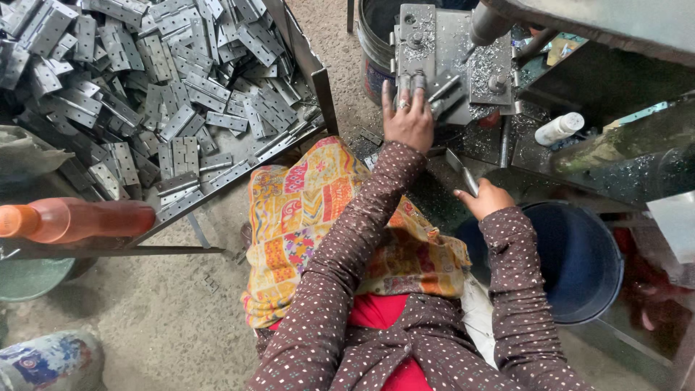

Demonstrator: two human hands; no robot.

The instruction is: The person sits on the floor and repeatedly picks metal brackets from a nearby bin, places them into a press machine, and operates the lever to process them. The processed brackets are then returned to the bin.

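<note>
Hinges fill this head-camera view, and two of them are in hand. Left hand [407, 119] lies palm down on the metal jig [449, 61] of a machine, its fingers [400, 93] stretched forward and pressed onto a steel hinge [434, 93] seated in the fixture; they lie flat on it rather than curled around it. Metal shavings [486, 69] cover the jig plate just beyond the fingertips and to their right. Right hand [486, 199] sits nearer the body, well apart from the left, its fingers closed around a second hinge [463, 174] whose flat leaf sticks up and away from the thumb toward the jig. Below that hand stands a dark blue bucket [579, 268]. A white plastic bottle [559, 129] lies on the table [637, 174] beyond the right hand's fingers. Far to the left of the left hand's fingers, a large heap of loose hinges [145, 94] fills a metal tray [318, 80]. An orange bottle [69, 219] lies below that heap. A patterned cloth [311, 217] covers the lap beneath both spotted sleeves.
</note>
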